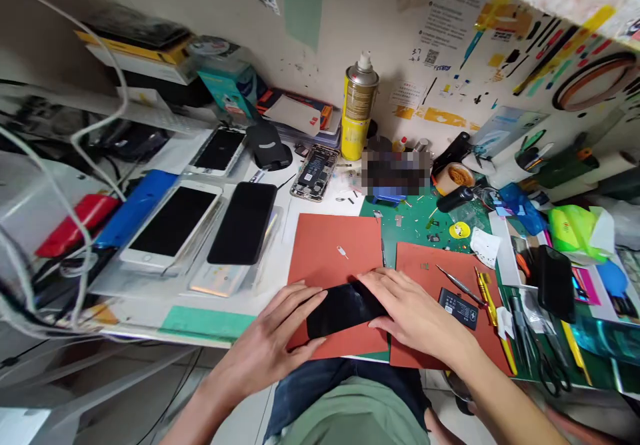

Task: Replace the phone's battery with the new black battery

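Observation:
A black smartphone (343, 311) lies sideways, screen up, over the left reddish-brown mat (334, 238). My left hand (283, 330) grips its left end, with the fingers along the far edge and the thumb near the close edge. Around the right end closes my right hand (413, 308), fingers on the far corner and thumb at the near side. Just beyond the phone a small SIM eject pin (343, 252) rests on the mat. To the right of my right hand, a phone battery (459, 308) lies on the second mat (417, 258).
Several phones, among them a white one (173, 223) and a black one (243, 223), lie at left. An opened phone (315, 173) and a yellow spray can (356, 108) stand further back. Tweezers (463, 286), a yellow screwdriver (486, 295) and scissors (553, 375) are at right.

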`<state>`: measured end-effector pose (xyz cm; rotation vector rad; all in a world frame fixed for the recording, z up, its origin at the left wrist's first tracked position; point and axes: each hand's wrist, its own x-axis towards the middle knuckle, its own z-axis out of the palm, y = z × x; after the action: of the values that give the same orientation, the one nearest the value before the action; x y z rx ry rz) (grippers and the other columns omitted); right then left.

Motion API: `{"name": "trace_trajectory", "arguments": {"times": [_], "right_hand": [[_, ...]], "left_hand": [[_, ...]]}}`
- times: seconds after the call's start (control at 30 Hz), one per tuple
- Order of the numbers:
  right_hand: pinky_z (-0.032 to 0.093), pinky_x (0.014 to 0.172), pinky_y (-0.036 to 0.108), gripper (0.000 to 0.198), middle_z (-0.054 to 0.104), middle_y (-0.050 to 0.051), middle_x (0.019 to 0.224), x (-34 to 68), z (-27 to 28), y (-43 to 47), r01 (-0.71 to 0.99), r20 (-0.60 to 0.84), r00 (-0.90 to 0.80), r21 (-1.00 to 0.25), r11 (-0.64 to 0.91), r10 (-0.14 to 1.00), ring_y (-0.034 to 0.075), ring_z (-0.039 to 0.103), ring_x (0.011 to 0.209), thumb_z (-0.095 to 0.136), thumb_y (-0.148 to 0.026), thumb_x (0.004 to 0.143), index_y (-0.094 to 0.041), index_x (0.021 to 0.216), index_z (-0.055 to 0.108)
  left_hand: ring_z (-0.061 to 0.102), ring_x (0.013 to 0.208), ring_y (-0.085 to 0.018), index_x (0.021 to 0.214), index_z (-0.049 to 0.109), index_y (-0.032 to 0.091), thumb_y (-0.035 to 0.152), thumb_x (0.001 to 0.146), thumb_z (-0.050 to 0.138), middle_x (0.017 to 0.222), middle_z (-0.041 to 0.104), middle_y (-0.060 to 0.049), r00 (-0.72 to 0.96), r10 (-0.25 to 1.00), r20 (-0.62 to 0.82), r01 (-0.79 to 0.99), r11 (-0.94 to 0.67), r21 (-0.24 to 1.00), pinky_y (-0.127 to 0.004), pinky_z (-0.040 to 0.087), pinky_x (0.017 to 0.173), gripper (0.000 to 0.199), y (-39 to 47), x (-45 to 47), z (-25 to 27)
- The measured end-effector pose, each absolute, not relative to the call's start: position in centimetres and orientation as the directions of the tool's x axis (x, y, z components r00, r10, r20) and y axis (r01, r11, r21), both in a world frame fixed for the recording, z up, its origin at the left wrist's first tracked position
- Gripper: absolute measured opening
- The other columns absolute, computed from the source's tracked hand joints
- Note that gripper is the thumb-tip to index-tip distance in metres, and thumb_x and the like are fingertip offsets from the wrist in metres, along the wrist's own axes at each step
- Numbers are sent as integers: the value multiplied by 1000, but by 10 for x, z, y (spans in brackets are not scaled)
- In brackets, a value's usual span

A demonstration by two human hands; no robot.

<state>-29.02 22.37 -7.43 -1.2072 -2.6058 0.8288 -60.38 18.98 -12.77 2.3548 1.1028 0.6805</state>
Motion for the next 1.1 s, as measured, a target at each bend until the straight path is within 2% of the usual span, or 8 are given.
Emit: {"name": "trace_trajectory", "arguments": {"times": [0.2, 0.43, 0.53, 0.6, 0.67, 0.73, 0.83, 1.1], "right_hand": [[55, 116, 54, 88, 70, 13, 145, -289, -67, 229, 643, -75, -702, -493, 586, 708, 34, 60, 139, 82, -21, 95, -28, 169, 35], [53, 118, 49, 76, 65, 15, 153, -285, -61, 235, 637, -102, -708, -520, 569, 699, 32, 58, 142, 74, -37, 103, -22, 167, 37], [50, 122, 51, 75, 61, 15, 159, -278, -57, 229, 632, -63, -678, -560, 536, 733, 32, 55, 148, 71, -47, 104, -22, 167, 38], [49, 123, 52, 64, 62, 14, 159, -272, -56, 219, 641, 18, -611, -576, 508, 792, 31, 58, 147, 66, -44, 108, -23, 164, 43], [57, 113, 48, 41, 73, 13, 144, -264, -59, 205, 671, 148, -461, -587, 453, 875, 28, 70, 132, 58, -32, 112, -23, 153, 57], [64, 91, 40, 24, 82, 9, 115, -257, -64, 188, 715, 248, -252, -604, 353, 935, 24, 79, 101, 54, -23, 112, -23, 128, 72], [61, 69, 33, 17, 81, 5, 87, -251, -72, 164, 753, 240, -59, -627, 201, 969, 20, 77, 72, 60, -24, 109, -23, 103, 76], [59, 62, 25, 7, 82, 1, 85, -255, -87, 137, 748, 286, -64, -620, 236, 956, 15, 75, 64, 69, -22, 104, -22, 103, 76]], "left_hand": [[59, 143, -31, 163, 47, 29, 32, 105, 69, 149, 65, -11, 550, 788, 277, 576, -598, 557, -47, 58, 116, 62, 193, -605, -130], [65, 135, -31, 162, 49, 30, 40, 105, 66, 144, 68, -10, 549, 778, 306, 569, -616, 545, -47, 60, 113, 60, 199, -605, -128], [67, 133, -31, 160, 51, 28, 41, 104, 66, 142, 70, -9, 566, 769, 298, 573, -626, 529, -44, 60, 111, 60, 201, -608, -124], [67, 132, -30, 161, 51, 28, 41, 105, 65, 141, 70, -9, 576, 761, 297, 572, -635, 519, -41, 60, 110, 59, 203, -609, -121], [67, 132, -29, 162, 49, 28, 39, 107, 61, 141, 71, -9, 577, 765, 287, 578, -630, 519, -38, 59, 109, 57, 205, -609, -118], [67, 131, -27, 163, 47, 28, 36, 110, 56, 140, 71, -9, 568, 780, 262, 584, -606, 540, -36, 58, 108, 55, 206, -607, -114], [68, 127, -25, 162, 49, 30, 30, 112, 49, 138, 71, -8, 540, 810, 230, 575, -554, 602, -35, 56, 106, 49, 208, -603, -109], [67, 112, -23, 150, 60, 23, 26, 115, 42, 122, 74, -8, 462, 872, 163, 542, -423, 726, -37, 53, 99, 40, 211, -598, -110]]}}
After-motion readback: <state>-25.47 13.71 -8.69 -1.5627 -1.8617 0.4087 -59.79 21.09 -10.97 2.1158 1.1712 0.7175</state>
